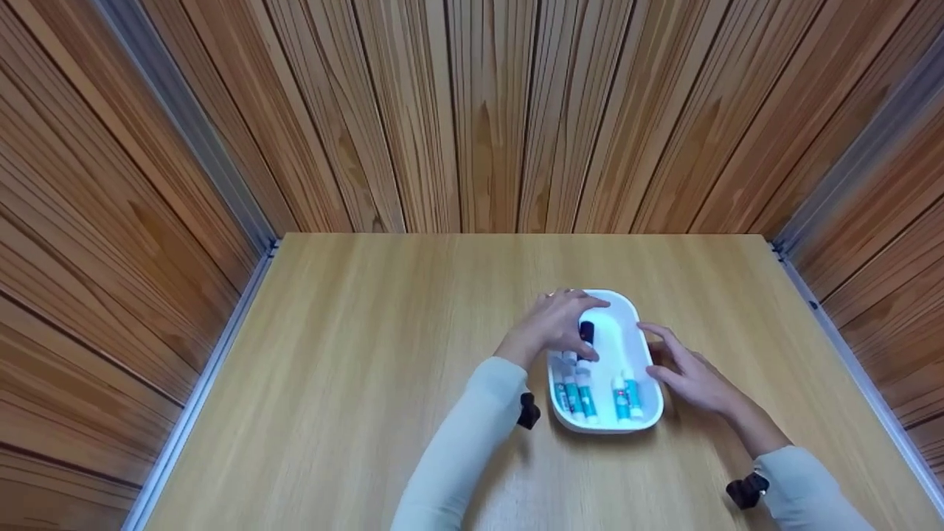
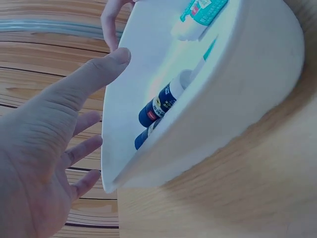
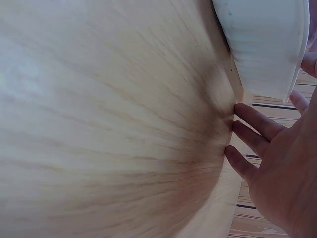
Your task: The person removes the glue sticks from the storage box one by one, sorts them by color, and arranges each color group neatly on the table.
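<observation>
A white oval-cornered tray (image 1: 612,328) stands on the table, right of centre. My left hand (image 1: 554,324) reaches over its left rim, thumb and fingers spread, with nothing gripped. Under that hand lie dark blue glue sticks (image 2: 159,105), partly hidden in the head view. Several turquoise-and-white glue sticks (image 1: 585,396) lie at the tray's near left; a pair of similar glue sticks (image 1: 621,400) is at the near right. My right hand (image 1: 697,380) rests beside the right wall, its thumb and index finger at the rim. In the right wrist view, its other fingers (image 3: 257,121) are extended near the tabletop.
The wooden tabletop (image 1: 369,383) spreads widely to the left of the tray. Wood-plank walls (image 1: 487,118) rise at the back and both sides, with metal rails (image 1: 199,398) along the table's side edges.
</observation>
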A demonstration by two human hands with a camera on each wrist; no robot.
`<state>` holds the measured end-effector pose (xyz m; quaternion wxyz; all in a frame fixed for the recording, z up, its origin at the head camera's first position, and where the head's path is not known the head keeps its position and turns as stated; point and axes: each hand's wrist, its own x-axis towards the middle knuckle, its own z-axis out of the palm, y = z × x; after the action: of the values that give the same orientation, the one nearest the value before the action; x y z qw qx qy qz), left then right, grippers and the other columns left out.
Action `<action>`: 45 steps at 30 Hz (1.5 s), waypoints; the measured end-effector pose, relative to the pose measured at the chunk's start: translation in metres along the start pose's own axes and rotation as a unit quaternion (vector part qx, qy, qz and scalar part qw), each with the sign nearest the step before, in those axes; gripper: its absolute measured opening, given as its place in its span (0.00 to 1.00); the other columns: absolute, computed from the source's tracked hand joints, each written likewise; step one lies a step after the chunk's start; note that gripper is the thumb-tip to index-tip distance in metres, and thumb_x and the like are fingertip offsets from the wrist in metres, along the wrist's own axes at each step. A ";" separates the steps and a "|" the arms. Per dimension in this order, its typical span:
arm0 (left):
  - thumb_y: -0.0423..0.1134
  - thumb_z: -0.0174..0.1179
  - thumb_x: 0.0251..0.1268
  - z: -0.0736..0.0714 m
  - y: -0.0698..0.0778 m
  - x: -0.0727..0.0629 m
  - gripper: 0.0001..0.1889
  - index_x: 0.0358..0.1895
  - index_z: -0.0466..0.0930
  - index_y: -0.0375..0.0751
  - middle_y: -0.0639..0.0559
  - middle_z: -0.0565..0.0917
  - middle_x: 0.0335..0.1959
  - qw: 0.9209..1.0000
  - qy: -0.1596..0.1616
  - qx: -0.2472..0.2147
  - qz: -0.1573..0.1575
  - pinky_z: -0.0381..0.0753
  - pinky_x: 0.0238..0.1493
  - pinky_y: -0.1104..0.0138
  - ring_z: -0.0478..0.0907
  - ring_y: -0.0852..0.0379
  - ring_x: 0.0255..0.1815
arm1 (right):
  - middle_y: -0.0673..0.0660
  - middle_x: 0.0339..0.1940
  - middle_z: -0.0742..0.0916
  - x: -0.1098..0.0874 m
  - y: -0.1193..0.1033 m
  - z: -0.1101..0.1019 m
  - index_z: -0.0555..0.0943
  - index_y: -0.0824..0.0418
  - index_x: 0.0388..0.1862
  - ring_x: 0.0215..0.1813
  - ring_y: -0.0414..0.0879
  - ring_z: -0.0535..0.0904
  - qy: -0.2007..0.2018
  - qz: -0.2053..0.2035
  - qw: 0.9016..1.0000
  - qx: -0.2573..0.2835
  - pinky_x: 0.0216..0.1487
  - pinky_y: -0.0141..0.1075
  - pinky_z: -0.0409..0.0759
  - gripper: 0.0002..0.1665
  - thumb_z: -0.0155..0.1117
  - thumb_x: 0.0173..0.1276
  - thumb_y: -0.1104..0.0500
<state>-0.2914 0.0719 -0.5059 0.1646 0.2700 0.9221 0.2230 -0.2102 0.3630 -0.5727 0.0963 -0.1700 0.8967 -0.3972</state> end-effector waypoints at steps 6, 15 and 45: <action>0.59 0.83 0.63 0.010 -0.002 0.008 0.46 0.84 0.71 0.75 0.61 0.69 0.90 1.000 -0.005 0.014 -0.002 0.58 0.96 0.45 0.58 0.47 0.95 | 0.74 0.83 0.78 -0.001 -0.001 -0.002 0.51 0.49 0.94 0.83 0.76 0.75 0.002 0.001 1.000 -0.002 0.80 0.81 0.68 0.44 0.60 0.89 0.52; 0.61 0.83 0.63 0.016 -0.008 0.009 0.46 0.85 0.72 0.72 0.59 0.74 0.88 0.998 -0.003 0.061 0.008 0.56 0.97 0.49 0.60 0.48 0.94 | 0.74 0.83 0.78 -0.002 -0.003 -0.002 0.51 0.49 0.94 0.83 0.76 0.74 0.004 0.010 1.000 -0.002 0.81 0.82 0.66 0.44 0.59 0.90 0.52; 0.66 0.80 0.65 0.032 -0.006 0.012 0.42 0.82 0.75 0.73 0.64 0.81 0.81 0.995 0.005 0.098 0.008 0.57 0.96 0.47 0.67 0.54 0.87 | 0.75 0.83 0.78 -0.001 -0.002 0.000 0.52 0.49 0.94 0.83 0.77 0.75 0.004 0.015 1.000 -0.009 0.80 0.81 0.69 0.44 0.61 0.89 0.53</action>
<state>-0.2896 0.0844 -0.5380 0.1312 0.2914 0.9381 0.1337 -0.2087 0.3622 -0.5706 0.0973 -0.1557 0.9032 -0.3880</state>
